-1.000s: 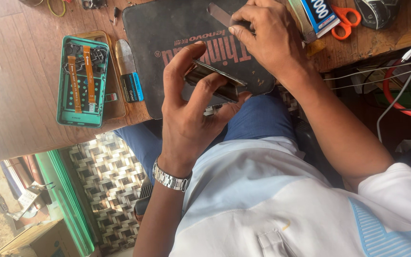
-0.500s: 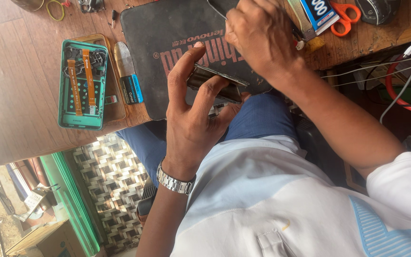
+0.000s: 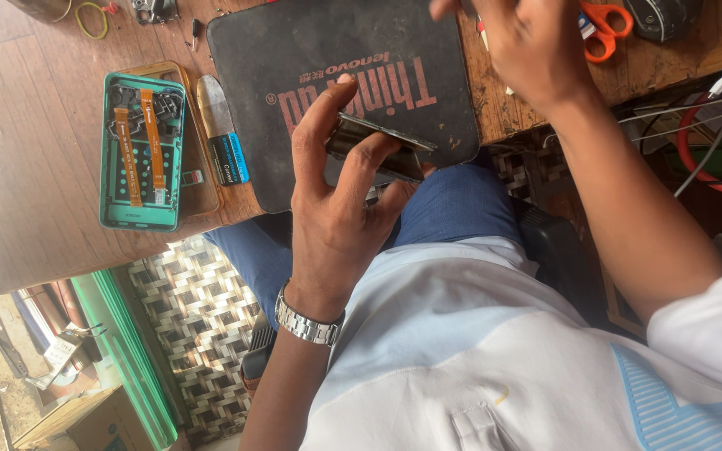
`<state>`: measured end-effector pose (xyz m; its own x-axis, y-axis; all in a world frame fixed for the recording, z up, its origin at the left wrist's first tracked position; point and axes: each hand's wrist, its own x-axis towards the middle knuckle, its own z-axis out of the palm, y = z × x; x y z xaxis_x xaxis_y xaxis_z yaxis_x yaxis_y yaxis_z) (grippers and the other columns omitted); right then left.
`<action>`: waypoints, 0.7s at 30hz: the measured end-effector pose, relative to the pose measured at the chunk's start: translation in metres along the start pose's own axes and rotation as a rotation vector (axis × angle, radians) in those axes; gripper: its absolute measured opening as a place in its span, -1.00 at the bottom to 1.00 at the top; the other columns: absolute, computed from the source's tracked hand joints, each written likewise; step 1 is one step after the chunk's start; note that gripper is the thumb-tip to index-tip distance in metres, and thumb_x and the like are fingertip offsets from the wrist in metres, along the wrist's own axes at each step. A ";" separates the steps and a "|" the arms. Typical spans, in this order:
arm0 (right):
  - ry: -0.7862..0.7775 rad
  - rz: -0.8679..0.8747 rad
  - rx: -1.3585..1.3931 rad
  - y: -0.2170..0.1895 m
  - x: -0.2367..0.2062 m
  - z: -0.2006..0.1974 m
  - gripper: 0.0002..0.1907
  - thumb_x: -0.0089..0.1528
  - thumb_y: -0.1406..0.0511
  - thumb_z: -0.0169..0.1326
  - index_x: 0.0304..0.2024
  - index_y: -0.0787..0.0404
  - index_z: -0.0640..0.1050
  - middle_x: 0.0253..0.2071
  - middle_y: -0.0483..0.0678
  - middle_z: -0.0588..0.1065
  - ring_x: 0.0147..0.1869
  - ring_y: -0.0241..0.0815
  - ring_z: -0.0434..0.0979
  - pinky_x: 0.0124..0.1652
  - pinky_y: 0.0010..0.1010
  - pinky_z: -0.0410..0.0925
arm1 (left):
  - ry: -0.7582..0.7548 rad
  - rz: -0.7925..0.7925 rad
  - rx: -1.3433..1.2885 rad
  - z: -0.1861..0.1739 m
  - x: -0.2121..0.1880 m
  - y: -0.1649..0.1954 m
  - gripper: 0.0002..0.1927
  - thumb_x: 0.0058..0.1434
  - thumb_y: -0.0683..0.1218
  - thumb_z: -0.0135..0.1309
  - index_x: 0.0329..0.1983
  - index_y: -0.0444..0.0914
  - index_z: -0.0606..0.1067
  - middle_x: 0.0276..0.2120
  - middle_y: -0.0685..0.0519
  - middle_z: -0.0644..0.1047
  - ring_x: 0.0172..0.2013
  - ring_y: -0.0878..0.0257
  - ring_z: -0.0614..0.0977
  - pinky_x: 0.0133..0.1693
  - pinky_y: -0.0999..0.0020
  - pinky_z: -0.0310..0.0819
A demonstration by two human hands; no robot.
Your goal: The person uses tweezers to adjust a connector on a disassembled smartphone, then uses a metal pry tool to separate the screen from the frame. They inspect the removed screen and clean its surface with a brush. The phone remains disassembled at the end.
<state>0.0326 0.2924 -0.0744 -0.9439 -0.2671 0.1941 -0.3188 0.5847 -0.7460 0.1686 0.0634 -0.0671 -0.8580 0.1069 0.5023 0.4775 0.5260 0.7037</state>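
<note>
While the wooden counter (image 3: 27, 167) fills the upper left of the frame, a teal phone shell (image 3: 141, 150) lies open on it, two orange flex strips running along its inside. Just to its right sits a small battery with a blue label (image 3: 226, 142), and beyond that a black mat with red lettering (image 3: 294, 83) covers the upper middle of the counter. In the centre of the frame the left hand (image 3: 340, 200), a metal watch (image 3: 307, 321) on its wrist, holds a dark phone part (image 3: 378, 146) on edge, thumb on one side and fingers curled round the other, over the mat's near edge and above the blue-trousered lap. Toward the upper right, the right hand (image 3: 528, 50) reaches over the far end of the mat; its fingertips run out of the frame, so I cannot tell whether it grips anything. Orange-handled scissors (image 3: 605, 25) lie just right of it, and cables (image 3: 712, 108) trail at the far right edge.
</note>
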 end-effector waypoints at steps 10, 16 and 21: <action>0.080 -0.120 -0.023 -0.032 -0.117 0.008 -0.78 0.46 0.33 0.10 0.10 0.33 0.52 -0.18 0.04 0.62 -0.24 -0.25 0.66 -0.25 -0.52 0.51 | -0.022 -0.015 0.017 -0.005 -0.002 0.000 -0.52 0.20 0.00 0.49 0.08 -0.14 0.50 0.39 -0.02 0.19 0.38 0.08 0.38 0.27 0.28 0.60; 0.143 -0.257 -0.114 -0.044 -0.139 0.027 -0.71 0.41 0.40 0.19 0.19 0.21 0.56 -0.16 0.01 0.63 -0.22 -0.20 0.67 -0.22 -0.44 0.50 | -0.009 0.003 0.021 -0.002 0.000 0.002 -0.38 0.15 0.17 0.47 0.13 -0.14 0.46 0.36 -0.05 0.19 0.39 0.04 0.35 0.26 0.28 0.63; 0.153 -0.260 -0.117 -0.053 -0.135 0.030 -0.61 0.38 0.46 0.20 0.26 0.15 0.54 -0.18 -0.02 0.63 -0.18 -0.23 0.62 -0.26 -0.43 0.48 | -0.003 -0.007 0.006 -0.002 0.001 0.006 -0.37 0.16 0.18 0.47 0.13 -0.15 0.45 0.36 -0.06 0.19 0.40 0.06 0.35 0.26 0.28 0.63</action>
<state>0.1790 0.2748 -0.0800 -0.8286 -0.3063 0.4687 -0.5505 0.5983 -0.5822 0.1708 0.0646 -0.0615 -0.8621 0.1060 0.4955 0.4703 0.5315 0.7046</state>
